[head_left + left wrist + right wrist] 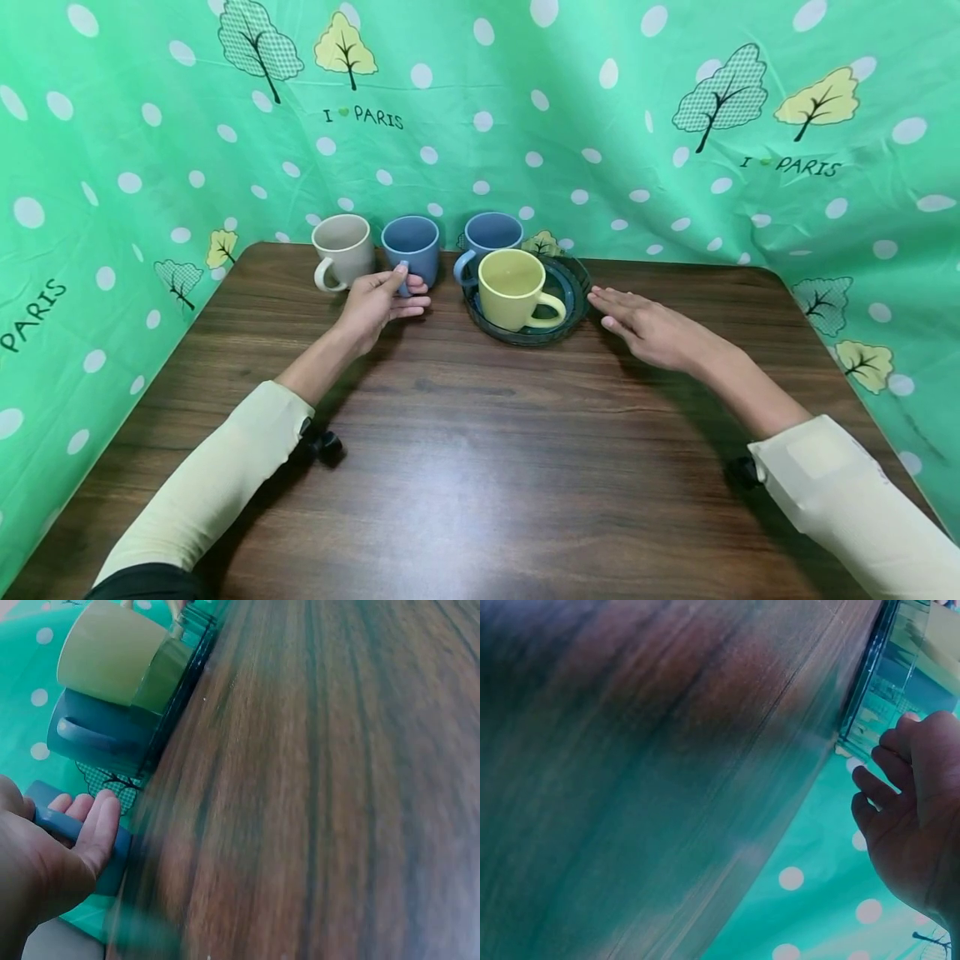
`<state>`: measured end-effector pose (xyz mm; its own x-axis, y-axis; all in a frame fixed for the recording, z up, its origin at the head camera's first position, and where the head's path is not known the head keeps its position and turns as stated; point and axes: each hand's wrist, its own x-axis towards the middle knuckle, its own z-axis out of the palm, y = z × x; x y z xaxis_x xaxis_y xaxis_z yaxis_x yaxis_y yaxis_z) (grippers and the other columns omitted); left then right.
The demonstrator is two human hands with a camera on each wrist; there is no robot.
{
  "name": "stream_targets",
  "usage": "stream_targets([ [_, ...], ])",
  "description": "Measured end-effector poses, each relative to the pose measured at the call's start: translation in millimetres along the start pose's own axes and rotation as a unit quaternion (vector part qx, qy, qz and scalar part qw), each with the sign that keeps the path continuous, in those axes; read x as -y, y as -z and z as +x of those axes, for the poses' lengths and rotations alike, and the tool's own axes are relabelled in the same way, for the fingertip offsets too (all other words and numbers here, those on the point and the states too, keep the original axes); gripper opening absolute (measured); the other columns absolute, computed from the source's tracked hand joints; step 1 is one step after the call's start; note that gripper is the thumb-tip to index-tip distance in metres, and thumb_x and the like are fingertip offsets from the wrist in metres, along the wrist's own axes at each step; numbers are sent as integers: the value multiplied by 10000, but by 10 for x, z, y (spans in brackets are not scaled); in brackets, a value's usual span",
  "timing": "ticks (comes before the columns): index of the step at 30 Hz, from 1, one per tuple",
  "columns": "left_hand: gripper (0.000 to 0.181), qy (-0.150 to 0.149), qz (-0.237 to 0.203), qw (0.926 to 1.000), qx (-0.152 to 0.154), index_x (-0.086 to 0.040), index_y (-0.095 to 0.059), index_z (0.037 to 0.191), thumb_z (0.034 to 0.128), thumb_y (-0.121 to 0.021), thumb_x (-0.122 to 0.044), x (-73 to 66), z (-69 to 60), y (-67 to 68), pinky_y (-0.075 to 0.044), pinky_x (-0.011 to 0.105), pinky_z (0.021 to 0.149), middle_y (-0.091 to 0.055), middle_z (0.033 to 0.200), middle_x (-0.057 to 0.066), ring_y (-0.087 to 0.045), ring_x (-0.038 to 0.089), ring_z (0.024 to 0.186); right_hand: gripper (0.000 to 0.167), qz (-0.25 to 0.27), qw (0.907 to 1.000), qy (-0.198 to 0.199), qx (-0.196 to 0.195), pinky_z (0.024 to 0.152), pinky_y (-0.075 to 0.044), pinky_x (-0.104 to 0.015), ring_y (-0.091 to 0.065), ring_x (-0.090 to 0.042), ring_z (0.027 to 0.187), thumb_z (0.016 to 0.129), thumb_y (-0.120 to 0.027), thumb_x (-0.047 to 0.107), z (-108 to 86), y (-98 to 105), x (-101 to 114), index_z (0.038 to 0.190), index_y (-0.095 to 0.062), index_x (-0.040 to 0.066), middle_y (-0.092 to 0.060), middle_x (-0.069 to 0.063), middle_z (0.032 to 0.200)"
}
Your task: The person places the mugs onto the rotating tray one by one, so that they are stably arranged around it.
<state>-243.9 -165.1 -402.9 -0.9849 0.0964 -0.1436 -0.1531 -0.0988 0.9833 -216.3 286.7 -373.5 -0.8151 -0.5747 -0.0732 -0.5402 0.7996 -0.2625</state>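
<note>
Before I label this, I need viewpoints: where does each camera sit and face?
Head: head-worn, facing forward and down; table, both arms show.
Left wrist: on that wrist, facing left fingers holding a blue mug.
Right wrist: on that wrist, facing right fingers beside a glass dish.
Head and left wrist share the yellow mug.

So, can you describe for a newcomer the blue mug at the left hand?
Far across the brown table sits a see-through dish. Between it and an off-white mug is the blue mug; only this mug has the left hand on its handle.
</note>
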Motion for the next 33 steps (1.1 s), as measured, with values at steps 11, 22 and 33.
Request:
stream_targets([
  [11, 497, -188, -128, 9988, -438, 149, -694, 1308, 1210, -554, -318, -10, -27, -105, -719, 311, 844, -792, 1000, 32, -849, 128, 862, 548, -35, 10000, 60, -14, 1375, -294, -692, -346, -497, 1689, 1231, -473, 224, -31, 1, 37, 1722, -399, -5, -367, -259, 1806],
  [22, 493, -102, -269, 9986, -447, 133, -675, 1329, 1210, -549, -330, -11, -53, -129, -698, 265, 796, -784, 963, -12, -830, 113, 850, 536, -19, 9999, 134, -60, 1369, -304, -692, -347, -492, 1690, 1228, -476, 198, -69, -10, 79, 1716, -408, -12, -374, -258, 1803],
  [33, 388, 205, -387, 9984, -358, 22, -675, 1292, 1219, -516, -324, -47, -52, -124, -667, 238, 809, -758, 994, -25, -802, 130, 912, 529, -56, 9998, 196, -81, 1369, -305, -689, -342, -476, 1698, 1228, -477, 199, -97, -47, 77, 1715, -419, 1, -385, -238, 1805],
])
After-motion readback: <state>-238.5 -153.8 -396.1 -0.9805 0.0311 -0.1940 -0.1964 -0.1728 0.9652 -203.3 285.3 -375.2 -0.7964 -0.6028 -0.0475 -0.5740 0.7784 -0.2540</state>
